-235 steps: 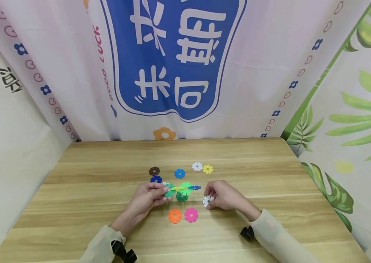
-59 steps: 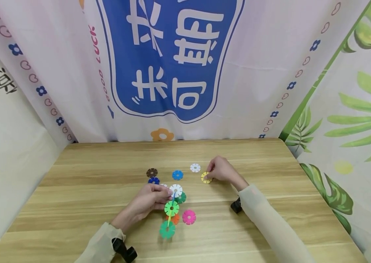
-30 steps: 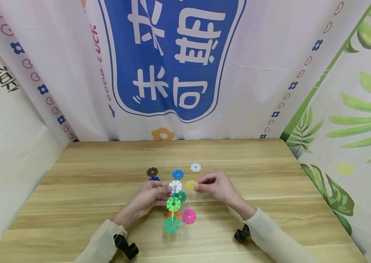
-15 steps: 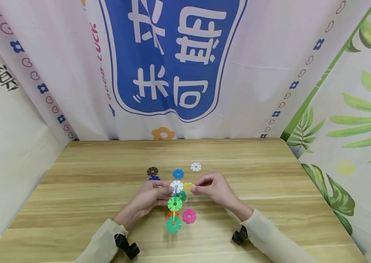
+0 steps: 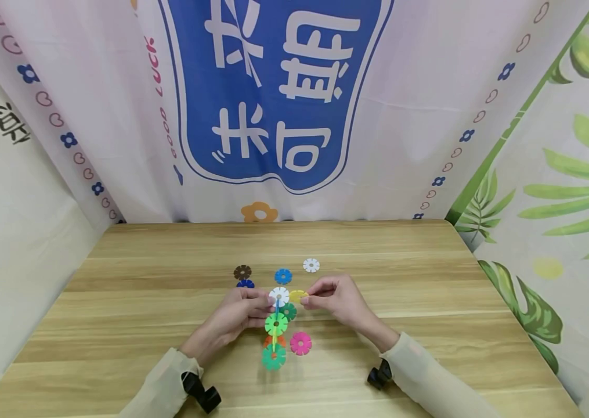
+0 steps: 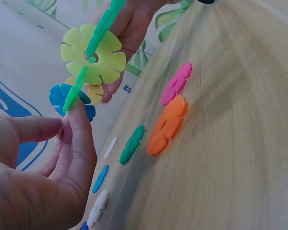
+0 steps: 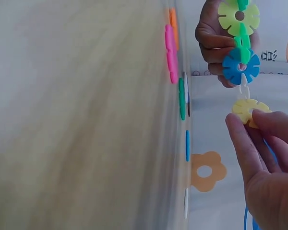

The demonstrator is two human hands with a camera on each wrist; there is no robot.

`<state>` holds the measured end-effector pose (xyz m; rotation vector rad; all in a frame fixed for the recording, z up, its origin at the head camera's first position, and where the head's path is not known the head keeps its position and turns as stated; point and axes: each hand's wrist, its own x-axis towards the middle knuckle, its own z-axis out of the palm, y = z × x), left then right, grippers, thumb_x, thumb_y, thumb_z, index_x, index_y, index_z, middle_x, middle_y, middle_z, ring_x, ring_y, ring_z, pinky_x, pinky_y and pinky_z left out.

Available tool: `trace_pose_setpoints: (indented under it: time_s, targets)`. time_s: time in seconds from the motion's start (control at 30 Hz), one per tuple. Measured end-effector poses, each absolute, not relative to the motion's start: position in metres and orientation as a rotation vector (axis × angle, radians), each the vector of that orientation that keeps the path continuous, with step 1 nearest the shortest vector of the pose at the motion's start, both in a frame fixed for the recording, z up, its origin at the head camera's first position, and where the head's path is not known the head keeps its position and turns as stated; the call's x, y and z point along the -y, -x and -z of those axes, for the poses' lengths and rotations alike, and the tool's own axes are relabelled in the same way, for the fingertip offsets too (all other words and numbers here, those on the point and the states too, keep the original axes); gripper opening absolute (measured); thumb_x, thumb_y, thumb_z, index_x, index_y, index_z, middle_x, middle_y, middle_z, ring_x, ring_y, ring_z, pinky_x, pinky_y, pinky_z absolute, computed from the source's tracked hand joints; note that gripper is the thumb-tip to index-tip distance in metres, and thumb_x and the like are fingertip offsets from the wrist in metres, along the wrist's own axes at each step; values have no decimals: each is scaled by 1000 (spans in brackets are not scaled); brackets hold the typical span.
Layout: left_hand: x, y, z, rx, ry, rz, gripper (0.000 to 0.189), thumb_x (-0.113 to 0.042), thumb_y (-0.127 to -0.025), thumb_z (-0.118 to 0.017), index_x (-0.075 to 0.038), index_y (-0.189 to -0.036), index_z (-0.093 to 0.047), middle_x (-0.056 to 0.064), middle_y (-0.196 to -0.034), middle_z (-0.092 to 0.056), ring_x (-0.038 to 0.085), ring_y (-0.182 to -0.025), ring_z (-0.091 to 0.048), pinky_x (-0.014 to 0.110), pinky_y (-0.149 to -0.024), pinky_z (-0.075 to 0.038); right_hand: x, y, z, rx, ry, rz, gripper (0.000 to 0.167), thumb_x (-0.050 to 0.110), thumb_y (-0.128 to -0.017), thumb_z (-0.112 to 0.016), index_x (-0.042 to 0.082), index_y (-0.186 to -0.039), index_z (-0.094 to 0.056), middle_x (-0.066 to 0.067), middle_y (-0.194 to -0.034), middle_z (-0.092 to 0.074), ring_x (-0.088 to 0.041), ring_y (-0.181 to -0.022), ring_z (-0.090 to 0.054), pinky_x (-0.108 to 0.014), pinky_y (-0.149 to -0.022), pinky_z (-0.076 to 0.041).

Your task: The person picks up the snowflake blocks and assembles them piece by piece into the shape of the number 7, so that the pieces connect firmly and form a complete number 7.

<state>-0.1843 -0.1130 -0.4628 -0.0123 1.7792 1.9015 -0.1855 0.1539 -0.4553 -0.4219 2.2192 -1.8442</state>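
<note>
Five slotted plastic discs are joined in a chain [image 5: 271, 320] held above a wooden bench [image 5: 404, 273]. Starting nearest the person, they run teal disc [image 5: 274, 359], lemon disc [image 6: 110, 62], light green disc [image 6: 76, 88], sky-blue disc [image 7: 252, 72] and white disc [image 5: 284, 292]. The left hand [image 5: 242, 310] pinches the chain near its white end, thumb and fingertips together; exactly which disc they press is unclear. The right hand [image 5: 341, 302] has its thumb and forefinger closed on the rim of a yellow disc [image 5: 297, 295], bringing its edge right up to the white one. Whether their slots have locked together cannot be told.

As far as the pictures show, five pieces are done, the sixth appears to be in the middle of being joined, and eight lie loose on the bench. Beyond the hands are a brown disc [image 5: 238, 272], a blue disc [image 5: 279, 278] and a loose white disc [image 5: 307, 267]. Close by the left hand are a dark blue disc [image 5: 245, 283] and a second loose white disc [image 6: 97, 208]. Beneath the chain or just beside it are a dark green disc [image 5: 292, 316], an orange disc [image 6: 173, 115] and a pink disc [image 5: 296, 348].
</note>
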Motion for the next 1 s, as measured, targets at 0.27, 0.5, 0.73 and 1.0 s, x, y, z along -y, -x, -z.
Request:
trace_pose_setpoints:
  time_s: [0.27, 0.5, 0.73, 1.0]
  targets:
    - [109, 185, 462, -1790, 12, -1891, 8, -11, -99, -70, -4, -102, -72, 0, -87, -76, 11, -75, -73, 23, -69, -65, -157, 184, 457, -2248, 410, 1837, 15, 8, -87, -84, -1, -98, -78, -19, -96, -80, -29, -86, -81, -48, -84, -68]
    - [105, 184, 461, -1798, 23, -1877, 11, -14, -99, -71, -4, -103, -73, 0, -85, -76, 10, -71, -70, 22, -67, -65, -155, 183, 458, -2261, 447, 1817, 11, 7, -88, -84, 0, -95, -78, -18, -94, -80, -41, -91, -79, -50, -83, -68]
    - [107, 183, 463, -1771, -9, -1889, 10, -11, -101, -68, -4, -100, -74, 0, -84, -75, 9, -72, -72, 22, -68, -66, -153, 183, 455, -2254, 460, 1792, 10, 4, -90, -81, -2, -95, -76, -18, -94, -79, -45, -93, -78, -48, -83, -68]
    - [111, 182, 458, -1732, -43, -1885, 9, -7, -101, -66, -7, -94, -71, -1, -81, -72, 9, -70, -69, 20, -65, -64, -151, 184, 448, -2252, 501, 1737, 8, 3, -89, -81, -1, -93, -76, -17, -92, -80, -47, -91, -77, -51, -81, -67]
